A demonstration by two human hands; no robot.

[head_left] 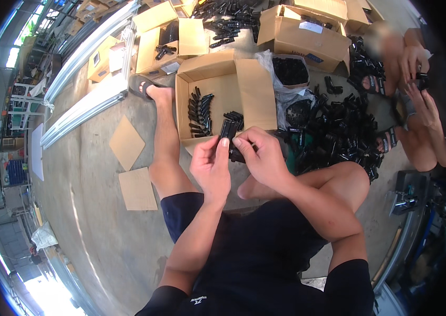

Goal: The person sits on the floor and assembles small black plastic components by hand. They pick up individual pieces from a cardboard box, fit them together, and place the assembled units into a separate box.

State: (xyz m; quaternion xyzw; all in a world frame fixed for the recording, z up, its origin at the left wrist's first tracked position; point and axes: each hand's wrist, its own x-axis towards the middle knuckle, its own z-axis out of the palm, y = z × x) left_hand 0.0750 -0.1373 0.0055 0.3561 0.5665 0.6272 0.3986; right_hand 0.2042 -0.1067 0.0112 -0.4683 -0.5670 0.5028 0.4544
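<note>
Between both hands, just past my knees, is a black plastic part (228, 128), short and blocky. My left hand (211, 167) grips it with thumb and fingers closed. From the other side my right hand (263, 158) also pinches it, thumb on its edge; the fingers behind are hidden. Right beyond the hands stands an open cardboard box (254, 95). Inside it, several similar black parts (200, 113) lie in a curved row along the left side, and a small group (235, 117) lies near the front right.
On the right a large heap of black parts (333, 131) covers the floor beside a plastic-lined container (290, 71). A co-worker's hands (418, 79) hold a black part there. More cardboard boxes (302, 39) stand behind. Cardboard pieces (137, 188) and long metal profiles (86, 113) lie left.
</note>
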